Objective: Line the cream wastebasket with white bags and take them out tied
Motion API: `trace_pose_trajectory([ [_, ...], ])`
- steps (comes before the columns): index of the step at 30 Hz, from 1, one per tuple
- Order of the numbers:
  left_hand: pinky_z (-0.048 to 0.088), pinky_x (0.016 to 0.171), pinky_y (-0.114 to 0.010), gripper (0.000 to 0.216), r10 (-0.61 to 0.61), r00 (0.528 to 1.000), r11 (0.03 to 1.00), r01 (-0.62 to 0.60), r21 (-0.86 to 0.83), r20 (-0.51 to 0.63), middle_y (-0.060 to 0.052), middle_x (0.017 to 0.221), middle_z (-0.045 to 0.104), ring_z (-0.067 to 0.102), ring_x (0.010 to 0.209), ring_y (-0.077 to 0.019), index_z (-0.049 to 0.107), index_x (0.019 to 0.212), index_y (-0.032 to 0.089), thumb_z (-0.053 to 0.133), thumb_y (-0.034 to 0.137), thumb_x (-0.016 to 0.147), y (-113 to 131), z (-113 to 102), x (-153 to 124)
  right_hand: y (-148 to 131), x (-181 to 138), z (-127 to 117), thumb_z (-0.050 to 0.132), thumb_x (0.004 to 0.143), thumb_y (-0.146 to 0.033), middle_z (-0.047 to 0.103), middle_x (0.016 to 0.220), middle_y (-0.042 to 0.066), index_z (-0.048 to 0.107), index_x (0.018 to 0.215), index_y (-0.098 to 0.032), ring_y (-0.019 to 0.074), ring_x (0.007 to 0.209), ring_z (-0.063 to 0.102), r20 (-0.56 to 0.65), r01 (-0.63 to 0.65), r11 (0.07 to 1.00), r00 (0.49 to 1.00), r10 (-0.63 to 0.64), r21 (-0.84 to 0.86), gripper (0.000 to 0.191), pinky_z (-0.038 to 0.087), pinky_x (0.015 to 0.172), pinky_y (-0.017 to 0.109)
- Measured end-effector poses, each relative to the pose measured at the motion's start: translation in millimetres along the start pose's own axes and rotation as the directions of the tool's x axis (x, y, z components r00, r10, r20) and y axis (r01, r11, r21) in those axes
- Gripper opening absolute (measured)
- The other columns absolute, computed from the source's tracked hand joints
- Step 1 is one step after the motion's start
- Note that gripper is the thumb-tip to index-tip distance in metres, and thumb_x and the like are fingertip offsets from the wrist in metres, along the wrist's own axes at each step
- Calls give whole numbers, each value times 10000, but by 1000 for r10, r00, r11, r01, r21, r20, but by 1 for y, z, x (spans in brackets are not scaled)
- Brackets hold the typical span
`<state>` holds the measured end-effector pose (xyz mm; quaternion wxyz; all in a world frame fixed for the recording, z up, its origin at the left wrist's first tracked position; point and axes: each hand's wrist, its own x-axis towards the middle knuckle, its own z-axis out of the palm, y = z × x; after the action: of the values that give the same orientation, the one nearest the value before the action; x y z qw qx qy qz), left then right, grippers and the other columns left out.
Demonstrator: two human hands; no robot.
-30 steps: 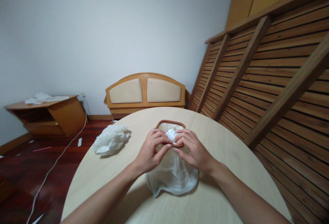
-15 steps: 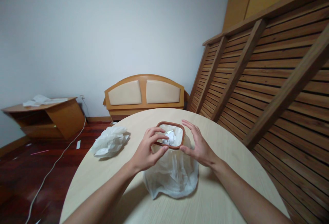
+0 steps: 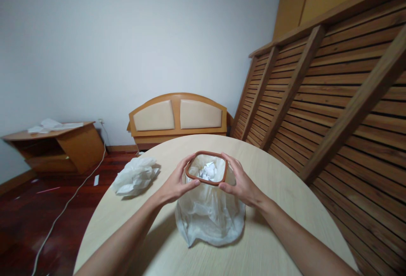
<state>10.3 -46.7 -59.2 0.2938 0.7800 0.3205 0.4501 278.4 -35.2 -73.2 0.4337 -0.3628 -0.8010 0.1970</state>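
Observation:
A small trash can with a brown rounded rim (image 3: 207, 181) stands on the table before me, lined with a translucent white plastic bag (image 3: 212, 221) that hangs over its outside. Crumpled white paper (image 3: 209, 170) lies inside. My left hand (image 3: 178, 183) grips the rim's left side, thumb along the front edge and fingers at the side and back. On the right side my right hand (image 3: 241, 182) holds the rim in the same manner, thumb in front and fingers towards the back corner. The can's body is hidden by the bag.
A crumpled white plastic bag (image 3: 136, 176) lies on the left of the round table (image 3: 269, 225). Beyond stand a headboard (image 3: 177, 115) and a low cabinet (image 3: 72, 145). Slatted wooden panels (image 3: 317, 98) lean on the right. A cable (image 3: 69, 204) crosses the floor.
My left hand has moved from over the opening to the rim's left side. My right hand has closed in on the right side of the rim.

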Motion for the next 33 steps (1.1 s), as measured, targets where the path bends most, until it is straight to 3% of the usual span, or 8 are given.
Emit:
trace_pose_trajectory([
  [10,234,1248,-581,849,-7,1000,1000,7,24,-6,-162,1633,322,315,1505,-348,330,1554,217,727,499,858,-4,5,-2,1,-1,-1,659,767,-758,371,1566,193,327,1544,-206,380,1463,336,-18,18,1000,1000,-18,-4,1009,288,1198,600],
  [19,217,1252,-578,849,33,999,999,-33,1,-16,-173,1618,344,319,1501,-356,332,1552,210,706,536,863,-1,9,-3,3,0,-1,684,742,-761,368,1568,193,324,1543,-216,386,1460,340,-32,38,999,999,-37,23,1033,285,1198,603],
  [27,193,1262,-575,837,-10,1000,999,10,-32,-10,-165,1637,312,292,1515,-350,322,1556,209,696,523,876,-5,11,-4,11,-1,0,675,726,-793,262,1630,192,215,1580,-230,370,1508,262,43,-54,989,998,49,139,1122,237,1214,619],
  [33,174,1272,-550,758,-27,1000,999,27,-20,4,-142,1646,304,259,1532,-326,322,1560,216,595,548,936,2,10,-4,8,-1,1,670,700,-822,249,1632,211,225,1583,-202,395,1508,244,18,-10,996,1000,8,89,1167,228,1213,626],
])
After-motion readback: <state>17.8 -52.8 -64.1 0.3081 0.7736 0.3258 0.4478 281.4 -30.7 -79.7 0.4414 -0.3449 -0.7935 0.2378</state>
